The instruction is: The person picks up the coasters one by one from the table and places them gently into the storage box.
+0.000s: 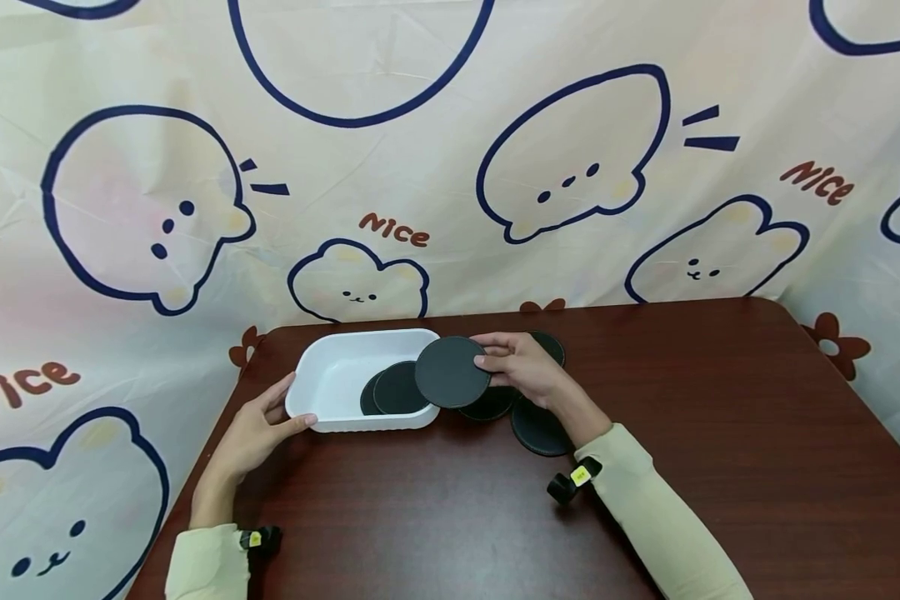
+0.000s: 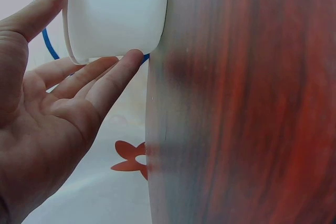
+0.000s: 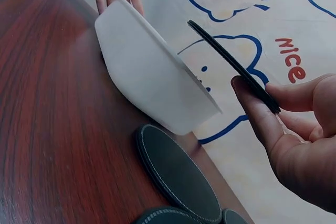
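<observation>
In the head view my right hand (image 1: 525,367) pinches a round black coaster (image 1: 452,372) between thumb and fingers, over the right end of a white plastic basin (image 1: 337,421). The right wrist view shows this coaster (image 3: 233,64) edge-on, apart from the rim. Two dark coasters (image 1: 401,388) lie overlapping inside the basin. My left hand (image 1: 251,433) holds the basin's left end, thumb on the near rim; the left wrist view has its fingers (image 2: 113,82) against the end wall. Beside the basin, stitched black coasters (image 3: 181,174) lie on the table, partly hidden by my right hand.
The brown wooden table (image 1: 450,517) reaches back to a cartoon-printed cloth (image 1: 450,183). One coaster (image 1: 542,427) lies nearest the table's front, below my right wrist. Another coaster (image 1: 551,346) shows behind the right hand. Small black cameras are strapped at both wrists.
</observation>
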`<action>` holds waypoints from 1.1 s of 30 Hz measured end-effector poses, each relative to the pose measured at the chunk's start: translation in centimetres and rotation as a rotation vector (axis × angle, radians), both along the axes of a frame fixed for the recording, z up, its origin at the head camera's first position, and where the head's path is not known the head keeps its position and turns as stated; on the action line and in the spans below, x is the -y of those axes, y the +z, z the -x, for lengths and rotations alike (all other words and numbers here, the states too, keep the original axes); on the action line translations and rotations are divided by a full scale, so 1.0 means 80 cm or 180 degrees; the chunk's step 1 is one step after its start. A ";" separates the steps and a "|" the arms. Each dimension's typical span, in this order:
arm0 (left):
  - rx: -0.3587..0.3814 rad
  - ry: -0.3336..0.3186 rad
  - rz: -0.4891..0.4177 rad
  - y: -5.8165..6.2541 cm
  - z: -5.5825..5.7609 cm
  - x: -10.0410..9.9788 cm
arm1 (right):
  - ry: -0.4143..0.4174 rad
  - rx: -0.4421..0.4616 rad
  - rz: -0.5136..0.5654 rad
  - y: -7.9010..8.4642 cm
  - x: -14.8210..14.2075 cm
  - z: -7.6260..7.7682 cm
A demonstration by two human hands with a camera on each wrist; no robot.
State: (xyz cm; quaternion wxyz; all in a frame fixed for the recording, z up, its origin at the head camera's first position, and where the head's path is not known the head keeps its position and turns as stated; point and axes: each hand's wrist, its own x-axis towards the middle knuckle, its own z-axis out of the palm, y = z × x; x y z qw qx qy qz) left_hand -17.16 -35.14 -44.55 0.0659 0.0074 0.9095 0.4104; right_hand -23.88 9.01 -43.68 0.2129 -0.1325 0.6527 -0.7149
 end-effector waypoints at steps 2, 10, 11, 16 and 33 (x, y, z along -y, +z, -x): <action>-0.0009 -0.0002 0.0001 0.000 0.000 0.000 | 0.0001 0.0008 0.0006 -0.001 0.005 0.000; -0.0016 -0.0007 -0.0005 0.001 0.000 -0.002 | 0.0009 0.0050 0.0043 0.000 0.020 0.001; -0.0014 -0.0004 -0.0003 0.002 0.000 -0.002 | 0.0008 0.0055 0.0048 0.000 0.022 0.001; 0.0002 0.0001 0.0014 0.002 0.000 -0.001 | -0.0007 0.0094 0.0058 -0.001 0.031 0.002; -0.0038 -0.0003 -0.0044 0.003 0.000 -0.002 | -0.0040 0.0189 0.0107 -0.005 0.061 0.004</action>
